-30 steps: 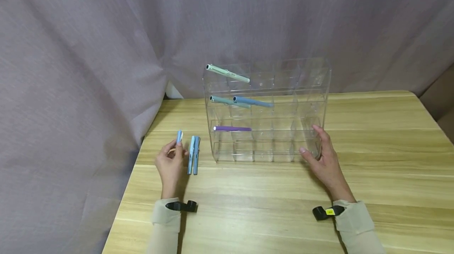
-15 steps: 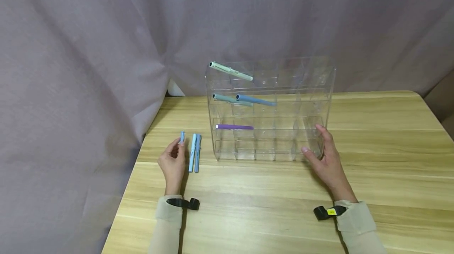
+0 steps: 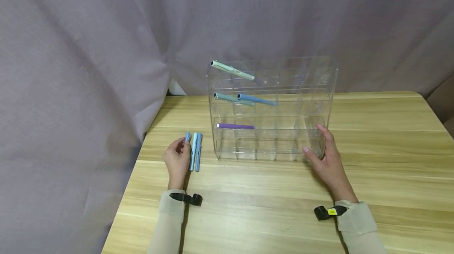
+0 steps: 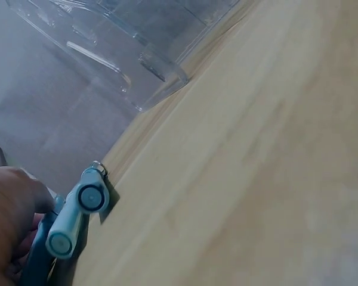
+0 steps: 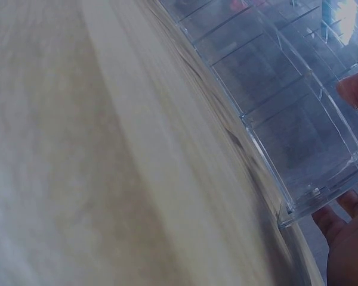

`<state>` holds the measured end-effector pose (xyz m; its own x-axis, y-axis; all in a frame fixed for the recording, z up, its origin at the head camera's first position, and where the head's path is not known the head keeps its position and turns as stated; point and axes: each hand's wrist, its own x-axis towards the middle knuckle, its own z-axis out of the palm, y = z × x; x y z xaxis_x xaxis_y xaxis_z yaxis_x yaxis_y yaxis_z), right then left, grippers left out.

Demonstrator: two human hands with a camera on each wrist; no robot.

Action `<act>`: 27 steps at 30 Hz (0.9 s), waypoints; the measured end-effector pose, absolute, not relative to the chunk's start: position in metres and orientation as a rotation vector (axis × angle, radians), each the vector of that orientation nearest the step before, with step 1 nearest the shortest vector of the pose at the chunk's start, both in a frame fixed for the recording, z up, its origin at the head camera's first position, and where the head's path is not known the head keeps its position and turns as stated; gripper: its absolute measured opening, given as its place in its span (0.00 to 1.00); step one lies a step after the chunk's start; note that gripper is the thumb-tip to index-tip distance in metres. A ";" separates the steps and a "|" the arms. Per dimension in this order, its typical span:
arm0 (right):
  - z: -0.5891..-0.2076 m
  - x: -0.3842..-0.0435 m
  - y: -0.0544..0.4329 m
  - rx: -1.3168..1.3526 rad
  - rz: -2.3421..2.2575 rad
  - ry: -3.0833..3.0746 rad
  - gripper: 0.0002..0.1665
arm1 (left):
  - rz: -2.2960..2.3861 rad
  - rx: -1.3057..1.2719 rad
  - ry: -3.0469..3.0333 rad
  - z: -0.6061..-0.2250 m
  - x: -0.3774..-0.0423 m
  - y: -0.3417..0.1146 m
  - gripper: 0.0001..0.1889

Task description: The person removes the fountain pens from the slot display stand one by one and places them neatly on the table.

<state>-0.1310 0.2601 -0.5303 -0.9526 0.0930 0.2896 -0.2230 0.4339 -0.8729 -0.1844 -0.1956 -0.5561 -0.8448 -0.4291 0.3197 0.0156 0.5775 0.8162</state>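
My left hand [image 3: 176, 163] pinches a blue pen [image 3: 187, 136] between thumb and fingers, at the left side of two pens lying on the table. The nearer of these is a light blue pen [image 3: 193, 151]; beside it lies a darker blue pen [image 3: 198, 153]. In the left wrist view the held pen [image 4: 37, 256] slants close along the other two. At the right, my right hand [image 3: 328, 163] grips the lower right corner of a clear plastic display rack [image 3: 283, 153], thumb at its front and fingers around its side panel [image 5: 322, 199].
Across the rack's left part lie a pale green pen [image 3: 232, 70], a teal pen [image 3: 224, 97], a blue pen [image 3: 257, 99] and a purple pen [image 3: 235, 126]. A grey curtain [image 3: 248, 13] hangs behind the wooden table [image 3: 255, 206].
My left hand has moved right with the blue pen, bringing it up against the two lying pens. The right hand stays at the rack's corner. The head view has shifted slightly.
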 end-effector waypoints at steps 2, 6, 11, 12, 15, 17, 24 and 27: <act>-0.530 -0.131 0.260 0.111 1.527 -2.396 0.53 | -1.165 0.324 -2.339 -0.556 -0.186 -0.194 0.10; -0.531 -0.131 0.261 0.109 1.532 -2.397 0.54 | -1.120 0.326 -2.382 -0.553 -0.189 -0.191 0.11; -0.532 -0.131 0.261 0.104 1.530 -2.397 0.54 | -1.121 0.368 -2.410 -0.551 -0.190 -0.187 0.12; -0.532 -0.131 0.261 0.101 1.533 -2.395 0.54 | -1.122 0.375 -2.413 -0.551 -0.190 -0.187 0.12; -0.532 -0.131 0.261 0.096 1.536 -2.394 0.54 | -1.127 0.389 -2.415 -0.550 -0.190 -0.185 0.13; -0.532 -0.131 0.262 0.099 1.538 -2.392 0.54 | -1.132 0.399 -2.402 -0.550 -0.189 -0.183 0.14; -0.532 -0.131 0.261 0.098 1.528 -2.403 0.54 | -1.185 0.357 -2.173 -0.541 -0.184 -0.171 0.11; -0.531 -0.130 0.261 0.096 1.528 -2.407 0.54 | -1.231 0.259 -2.078 -0.531 -0.180 -0.159 0.09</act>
